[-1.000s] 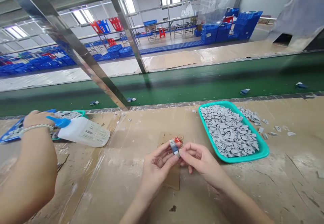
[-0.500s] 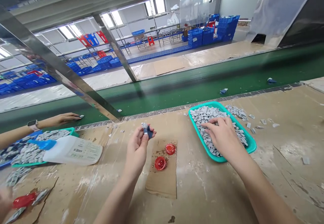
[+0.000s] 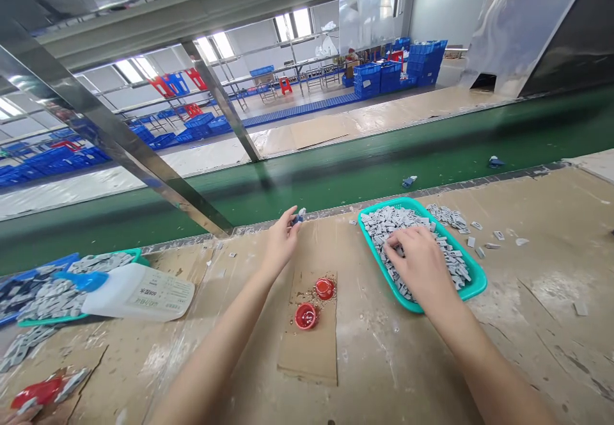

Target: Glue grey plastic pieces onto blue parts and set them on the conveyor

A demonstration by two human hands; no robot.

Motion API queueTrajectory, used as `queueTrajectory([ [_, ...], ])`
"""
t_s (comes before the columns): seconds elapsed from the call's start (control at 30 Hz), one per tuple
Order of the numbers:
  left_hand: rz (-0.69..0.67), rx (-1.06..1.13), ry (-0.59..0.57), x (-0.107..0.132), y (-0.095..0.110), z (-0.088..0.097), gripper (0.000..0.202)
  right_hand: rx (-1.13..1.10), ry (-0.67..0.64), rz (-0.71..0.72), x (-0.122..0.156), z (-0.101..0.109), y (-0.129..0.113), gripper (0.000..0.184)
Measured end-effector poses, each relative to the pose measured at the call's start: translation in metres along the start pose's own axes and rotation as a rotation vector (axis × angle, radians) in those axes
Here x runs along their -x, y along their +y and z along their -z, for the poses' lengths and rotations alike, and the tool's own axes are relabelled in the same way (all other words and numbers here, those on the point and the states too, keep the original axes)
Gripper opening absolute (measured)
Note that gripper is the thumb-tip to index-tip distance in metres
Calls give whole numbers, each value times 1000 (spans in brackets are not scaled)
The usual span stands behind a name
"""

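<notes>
My left hand [image 3: 282, 240] is closed on a small blue-and-grey plastic part [image 3: 299, 217], held out near the edge of the green belt. My right hand [image 3: 418, 260] rests over a teal basket [image 3: 472, 289] full of small grey plastic pieces [image 3: 391, 223]. Its thumb and fingertips are pinched together at the pile; what lies between them is too small to make out. Between my arms, two red caps [image 3: 306, 316] with shiny liquid in or on them sit on a strip of cardboard [image 3: 309, 354].
A green conveyor belt [image 3: 326, 172] runs behind the table, carrying several blue-and-grey parts [image 3: 409, 182]. To the left, a white bottle [image 3: 144, 290] leans over another basket of pieces. A co-worker's hand [image 3: 23, 415] shows at bottom left. Loose pieces [image 3: 448, 216] lie right of my basket.
My left hand has moved forward and right, towards the belt, with the part. The right hand stays in the basket, fingers drawn together. The co-worker's arm has left the belt; parts there shifted left.
</notes>
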State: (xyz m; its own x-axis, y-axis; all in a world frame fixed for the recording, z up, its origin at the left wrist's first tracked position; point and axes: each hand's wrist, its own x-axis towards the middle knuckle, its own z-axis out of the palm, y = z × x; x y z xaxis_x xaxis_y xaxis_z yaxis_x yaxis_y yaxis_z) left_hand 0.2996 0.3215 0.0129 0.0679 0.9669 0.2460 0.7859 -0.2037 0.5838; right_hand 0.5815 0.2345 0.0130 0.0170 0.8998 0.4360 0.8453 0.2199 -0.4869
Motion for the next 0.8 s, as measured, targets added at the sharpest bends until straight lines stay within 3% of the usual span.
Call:
queueTrajectory([
  [0.2, -44, -229, -80, -50, -6, -21, 39, -282, 204, -263, 8, 14, -7, 12],
  [0.37, -46, -392, -128, -88, -3, -28, 41, -488, 49, -400, 9, 20, 2, 30],
  [0.43, -52, -439, -126, -103, 5, -32, 40, -559, 15, -384, 8, 19, 4, 38],
  [0.53, -111, -471, -150, -124, 29, -47, 37, -615, -9, -286, 7, 17, 0, 26],
  [0.63, -244, -448, -250, -142, 64, -76, 37, -669, -49, -234, 9, 14, -12, 14],
  [0.8, -390, -386, -438, -168, 117, -128, 49, -713, -83, -237, 20, 5, -34, 21],
])
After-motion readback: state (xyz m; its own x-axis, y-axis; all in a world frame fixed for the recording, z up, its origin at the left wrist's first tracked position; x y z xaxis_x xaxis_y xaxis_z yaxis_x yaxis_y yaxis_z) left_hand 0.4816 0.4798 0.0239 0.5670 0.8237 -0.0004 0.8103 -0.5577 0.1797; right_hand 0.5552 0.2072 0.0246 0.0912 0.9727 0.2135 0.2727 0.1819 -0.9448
